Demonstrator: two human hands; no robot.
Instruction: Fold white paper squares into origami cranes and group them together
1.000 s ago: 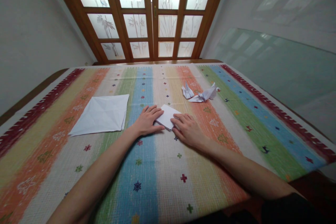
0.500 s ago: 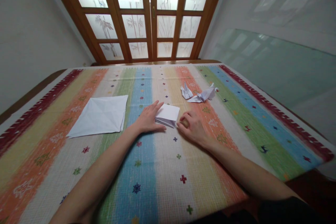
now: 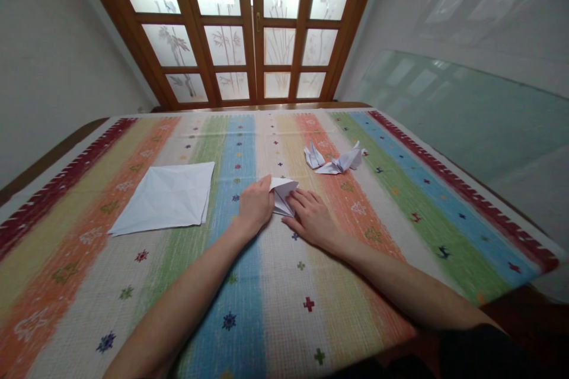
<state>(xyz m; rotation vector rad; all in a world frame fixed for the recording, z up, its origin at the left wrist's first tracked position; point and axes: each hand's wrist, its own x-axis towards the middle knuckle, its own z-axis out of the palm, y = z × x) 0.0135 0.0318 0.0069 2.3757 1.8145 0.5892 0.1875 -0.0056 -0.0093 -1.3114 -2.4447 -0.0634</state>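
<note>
A small folded sheet of white paper (image 3: 283, 194) lies between my hands on the striped tablecloth, with a flap standing up from it. My left hand (image 3: 256, 204) is closed on its left edge, fingers curled and the thumb side hidden behind the paper. On the right side, my right hand (image 3: 312, 215) rests with its fingertips against the paper, fingers stretched out and the thumb apart. The lower layers of the paper lie near the cloth.
To the left lies a stack of larger white paper sheets (image 3: 166, 196) with crease lines. Folded paper cranes (image 3: 342, 161) sit beyond my right hand. The striped tablecloth (image 3: 249, 308) covers the table, and wood-framed glass doors (image 3: 255, 41) stand behind it.
My left hand has curled from spread fingers to a grip on the paper. My right hand has opened from a curl onto its right side. A flap of the paper has lifted.
</note>
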